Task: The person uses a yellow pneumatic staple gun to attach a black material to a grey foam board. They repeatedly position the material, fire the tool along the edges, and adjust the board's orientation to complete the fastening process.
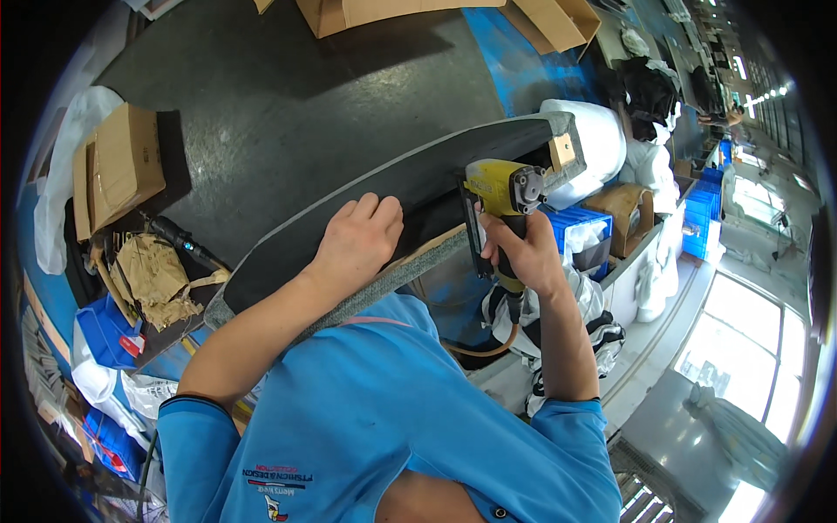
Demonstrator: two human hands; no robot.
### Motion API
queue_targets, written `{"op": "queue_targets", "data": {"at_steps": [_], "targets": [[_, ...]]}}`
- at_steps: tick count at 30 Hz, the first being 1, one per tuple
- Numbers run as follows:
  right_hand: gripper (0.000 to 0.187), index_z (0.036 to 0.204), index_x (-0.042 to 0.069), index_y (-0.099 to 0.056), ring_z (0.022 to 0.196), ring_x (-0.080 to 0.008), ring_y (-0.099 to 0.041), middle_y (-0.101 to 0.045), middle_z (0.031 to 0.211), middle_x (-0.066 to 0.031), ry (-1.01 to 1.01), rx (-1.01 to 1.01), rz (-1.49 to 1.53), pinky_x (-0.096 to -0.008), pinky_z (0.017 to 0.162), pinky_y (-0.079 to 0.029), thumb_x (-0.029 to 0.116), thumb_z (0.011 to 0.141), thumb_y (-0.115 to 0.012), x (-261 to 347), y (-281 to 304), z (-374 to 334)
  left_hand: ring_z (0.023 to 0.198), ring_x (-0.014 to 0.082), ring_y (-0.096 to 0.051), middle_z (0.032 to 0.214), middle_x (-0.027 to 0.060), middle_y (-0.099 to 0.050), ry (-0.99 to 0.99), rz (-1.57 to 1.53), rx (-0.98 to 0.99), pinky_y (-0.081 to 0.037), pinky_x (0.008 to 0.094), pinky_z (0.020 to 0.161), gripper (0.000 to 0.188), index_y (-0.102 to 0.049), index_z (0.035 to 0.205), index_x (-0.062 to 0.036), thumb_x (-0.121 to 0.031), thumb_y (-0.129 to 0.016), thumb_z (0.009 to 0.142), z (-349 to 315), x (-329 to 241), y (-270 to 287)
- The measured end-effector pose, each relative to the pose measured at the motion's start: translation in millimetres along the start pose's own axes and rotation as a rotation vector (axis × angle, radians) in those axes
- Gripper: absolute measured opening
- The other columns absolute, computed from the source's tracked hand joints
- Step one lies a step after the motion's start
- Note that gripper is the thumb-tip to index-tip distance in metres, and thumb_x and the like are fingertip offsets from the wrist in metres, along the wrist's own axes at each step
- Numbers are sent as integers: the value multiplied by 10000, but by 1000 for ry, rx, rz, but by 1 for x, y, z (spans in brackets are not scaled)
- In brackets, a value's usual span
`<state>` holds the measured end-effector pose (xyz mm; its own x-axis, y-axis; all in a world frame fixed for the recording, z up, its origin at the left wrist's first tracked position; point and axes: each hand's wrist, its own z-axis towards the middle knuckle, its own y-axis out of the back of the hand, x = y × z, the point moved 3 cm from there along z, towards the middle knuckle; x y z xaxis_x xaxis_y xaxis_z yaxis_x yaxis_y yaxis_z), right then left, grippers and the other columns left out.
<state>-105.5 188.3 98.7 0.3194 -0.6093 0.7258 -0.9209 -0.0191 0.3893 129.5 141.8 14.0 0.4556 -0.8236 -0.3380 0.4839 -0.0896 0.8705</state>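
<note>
A long curved panel covered in dark fabric (418, 170) runs from lower left to upper right, with a bare wooden block (562, 150) at its far end. My left hand (362, 237) lies flat on the panel's near edge, fingers curled over the fabric. My right hand (523, 253) grips the handle of a yellow pneumatic staple gun (499, 187), whose nose is pressed against the panel's edge. An air hose (488, 349) hangs from the gun's handle.
Cardboard boxes (122, 170) and crumpled brown paper (161, 279) sit at the left beside blue bins (105, 331). A blue crate (584, 231), a brown box and white padding (602, 135) lie right of the panel. Dark floor lies beyond, with more cardboard (384, 13) at the top.
</note>
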Motion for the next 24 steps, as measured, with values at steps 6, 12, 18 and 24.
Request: {"op": "queue_targets", "data": {"at_steps": [6,12,18,24], "targets": [[221,1066,-9,-719,610,-81,-641,-683,712,-21,-7,-5,-24,-256,575,-514,198,986,-712,3,-3,5,852,199,-584,917,54,-538,12,-20,-12,-516,312,709,369,-725,1116,13,-127,-688,776,0,1,0],[218,987,-13,-718,612,-83,-645,-680,696,-22,-9,-11,-64,-260,581,-515,205,986,-713,5,-5,4,848,198,-583,915,53,-538,15,-25,-16,-508,308,698,373,-723,1120,20,-129,-680,781,2,0,2],[232,965,-19,-722,622,-78,-645,-686,692,-22,-27,37,-34,-254,572,-504,212,990,-718,7,-29,-10,843,194,-582,902,52,-535,1,-34,-32,-500,304,688,377,-725,1114,17,-131,-677,772,2,1,1],[206,838,-15,-712,618,-57,-592,-680,681,-22,23,79,-10,-270,563,-487,159,950,-720,2,-59,-21,873,204,-593,921,57,-561,-24,-51,-4,-500,314,720,328,-726,1075,-11,-140,-676,778,-8,1,1]]}}
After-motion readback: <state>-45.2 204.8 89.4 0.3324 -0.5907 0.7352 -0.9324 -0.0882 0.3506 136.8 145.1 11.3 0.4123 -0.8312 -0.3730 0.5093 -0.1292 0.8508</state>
